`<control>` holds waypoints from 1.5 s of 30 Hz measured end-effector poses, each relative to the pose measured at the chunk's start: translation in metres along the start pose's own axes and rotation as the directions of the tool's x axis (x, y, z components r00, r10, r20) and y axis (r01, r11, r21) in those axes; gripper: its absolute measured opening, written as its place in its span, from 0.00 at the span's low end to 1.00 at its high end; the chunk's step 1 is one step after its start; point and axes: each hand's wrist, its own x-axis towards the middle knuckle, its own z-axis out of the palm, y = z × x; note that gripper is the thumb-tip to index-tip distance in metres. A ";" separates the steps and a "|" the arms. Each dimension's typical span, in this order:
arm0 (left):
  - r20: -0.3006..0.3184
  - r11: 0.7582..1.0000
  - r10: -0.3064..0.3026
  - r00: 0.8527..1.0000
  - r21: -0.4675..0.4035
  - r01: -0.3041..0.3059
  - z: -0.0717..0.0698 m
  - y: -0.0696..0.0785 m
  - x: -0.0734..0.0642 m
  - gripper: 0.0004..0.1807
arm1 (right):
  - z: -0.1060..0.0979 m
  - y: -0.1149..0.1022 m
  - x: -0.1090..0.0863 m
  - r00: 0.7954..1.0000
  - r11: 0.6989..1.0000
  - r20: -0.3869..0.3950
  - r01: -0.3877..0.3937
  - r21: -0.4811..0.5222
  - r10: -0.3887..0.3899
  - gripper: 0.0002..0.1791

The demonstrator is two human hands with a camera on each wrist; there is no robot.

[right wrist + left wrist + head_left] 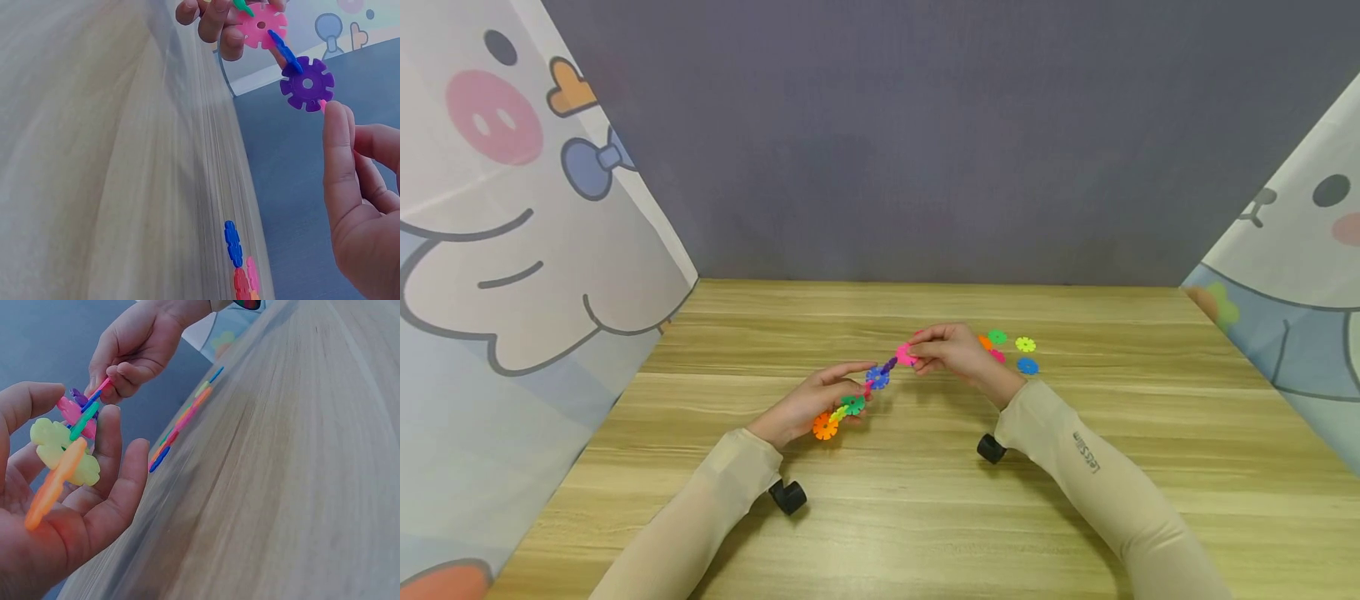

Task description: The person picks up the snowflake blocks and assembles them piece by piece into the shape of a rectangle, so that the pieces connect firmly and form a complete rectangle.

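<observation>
A chain of slotted plastic discs, joined edge to edge, is held above the table. My left hand (808,404) grips it, fingers curled around its middle. From the near end run an orange disc (825,427), a yellow disc (62,450), a green disc (853,405), a pink disc (261,25), a blue disc (877,377) and a purple disc (307,84). Between thumb and fingertips my right hand (955,350) pinches another pink disc (905,356), its edge right at the purple disc's rim. The right fingers cover much of it.
Several loose discs lie on the wooden table (887,517) beyond the right hand, among them a green disc (997,336), a yellow disc (1026,344) and a blue disc (1027,366). A grey wall panel (925,150) rises behind, with printed cloths at both sides.
</observation>
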 end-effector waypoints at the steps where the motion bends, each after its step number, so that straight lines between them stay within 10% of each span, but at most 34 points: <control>1: 0.001 1.000 0.000 1.000 0.003 0.000 0.000 0.000 0.000 0.29 | 0.000 0.000 0.000 1.000 1.000 0.004 -0.001 -0.005 0.001 0.12; 45: -0.053 0.994 -0.018 0.998 0.104 0.024 0.001 -0.003 0.005 0.27 | 0.006 0.013 -0.004 0.999 0.994 -0.024 0.032 0.100 -0.030 0.07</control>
